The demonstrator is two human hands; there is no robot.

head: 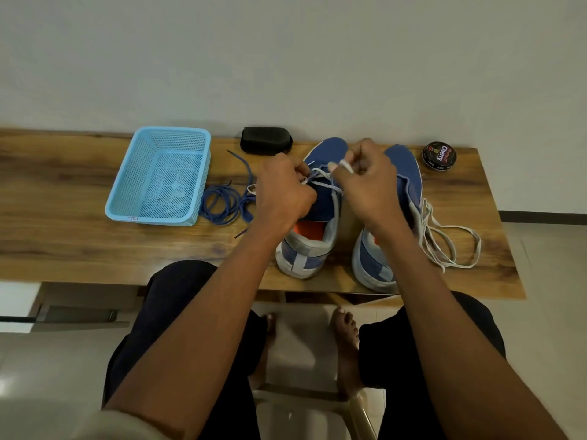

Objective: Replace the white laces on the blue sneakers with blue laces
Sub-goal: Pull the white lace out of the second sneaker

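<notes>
On the wooden table (79,249) we see two blue sneakers side by side, toes toward the wall. Our left hand (282,192) is curled over the left sneaker (320,204), fingers pinching its white lace (320,173) near the eyelets. Our right hand (371,182) is raised just beside it, thumb and fingers pinching the free end of the same lace. The right sneaker (403,173) stands just beside, partly behind our right wrist; a loose white lace (444,242) spills from its right side onto the table. The blue laces (222,201) lie coiled on the table just left of our left hand, between it and a light blue plastic basket (162,176). A black shoe brush (266,140) sits by the wall behind the laces, and a round tin of Cherry shoe polish (439,155) rests at the far right corner.
</notes>
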